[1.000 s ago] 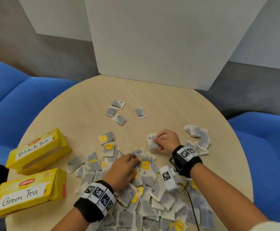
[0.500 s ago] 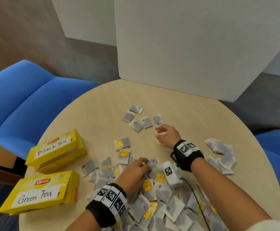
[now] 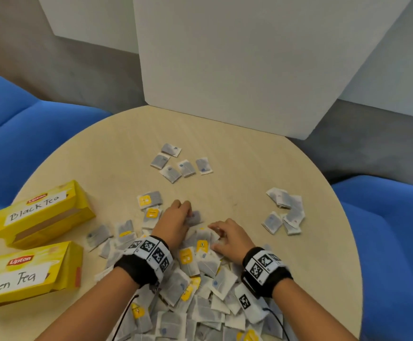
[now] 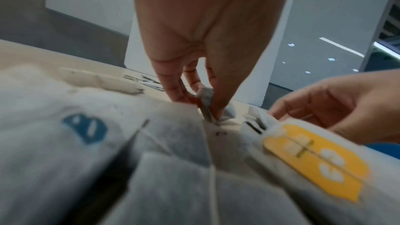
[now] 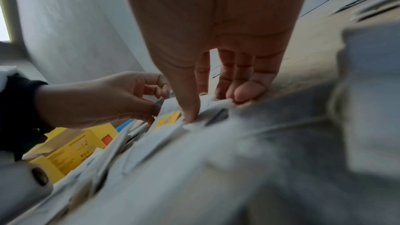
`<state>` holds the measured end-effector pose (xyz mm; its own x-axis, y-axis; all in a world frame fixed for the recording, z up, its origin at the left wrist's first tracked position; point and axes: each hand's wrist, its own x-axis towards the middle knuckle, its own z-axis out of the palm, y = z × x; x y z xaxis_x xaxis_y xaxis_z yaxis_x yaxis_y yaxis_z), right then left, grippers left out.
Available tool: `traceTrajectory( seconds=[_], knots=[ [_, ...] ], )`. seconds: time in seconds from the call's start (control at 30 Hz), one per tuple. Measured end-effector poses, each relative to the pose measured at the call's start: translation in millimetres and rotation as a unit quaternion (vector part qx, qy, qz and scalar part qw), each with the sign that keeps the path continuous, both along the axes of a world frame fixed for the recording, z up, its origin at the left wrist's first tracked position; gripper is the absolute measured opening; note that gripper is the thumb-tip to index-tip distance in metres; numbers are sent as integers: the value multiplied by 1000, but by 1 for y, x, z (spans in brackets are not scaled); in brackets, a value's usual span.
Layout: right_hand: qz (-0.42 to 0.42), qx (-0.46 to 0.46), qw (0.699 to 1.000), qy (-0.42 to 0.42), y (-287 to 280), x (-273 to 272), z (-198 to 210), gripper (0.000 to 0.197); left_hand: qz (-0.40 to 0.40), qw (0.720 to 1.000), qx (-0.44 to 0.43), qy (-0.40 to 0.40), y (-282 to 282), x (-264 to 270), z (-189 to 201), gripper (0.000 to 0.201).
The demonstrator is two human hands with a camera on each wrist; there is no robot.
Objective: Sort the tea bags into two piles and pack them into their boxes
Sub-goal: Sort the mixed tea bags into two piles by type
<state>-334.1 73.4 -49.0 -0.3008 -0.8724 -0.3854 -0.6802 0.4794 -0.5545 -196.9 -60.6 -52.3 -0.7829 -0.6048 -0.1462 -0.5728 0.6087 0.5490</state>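
While the heap (image 3: 200,286) at six o'clock on the table (image 3: 117,148) is still large and mixed, I judge I am in the sorting step, with packing not yet begun. My left hand (image 3: 176,223) pinches one bag (image 3: 195,217) between thumb and fingertips at the heap's twelve o'clock edge; the left wrist view shows that bag (image 4: 206,104) stood on edge in the pinch. My right hand (image 3: 230,238) lies on the heap just beside it, toward three o'clock, fingers loosely bent with thumb and fingertips pressing into the bags; I see nothing closed in its grip.

Two small piles are started: one (image 3: 182,163) at twelve o'clock, another (image 3: 285,214) at two o'clock. Both boxes, Black Tea (image 3: 40,212) and Green Tea (image 3: 28,274), sit at nine o'clock, well apart from the piles.

Next I would need to read the pinched bag's tag, which I cannot make out, and carry it to the matching pile, lifting it clear so strings of neighbouring bags do not drag along.
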Motion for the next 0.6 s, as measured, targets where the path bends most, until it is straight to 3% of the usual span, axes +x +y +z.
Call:
traceTrajectory(
  seconds=[0.1,0.23,0.4,0.53,0.6],
  knots=[
    [-39,-23,999,-13,3,0,-1,23,28,999,3,31,-12,0,9,13],
    [-97,-38,994,-40,10,-1,1,19,103,992,-12,73,-48,-13,26,3],
    [-205,-73,969,-116,18,-6,-2,23,217,966,52,133,-82,-27,31,9],
    [-227,-80,962,-133,30,-9,-9,23,257,958,77,104,-90,-22,18,23],
    [-228,-79,961,-134,32,-10,-12,24,231,969,61,70,-91,-19,11,28]
  ],
)
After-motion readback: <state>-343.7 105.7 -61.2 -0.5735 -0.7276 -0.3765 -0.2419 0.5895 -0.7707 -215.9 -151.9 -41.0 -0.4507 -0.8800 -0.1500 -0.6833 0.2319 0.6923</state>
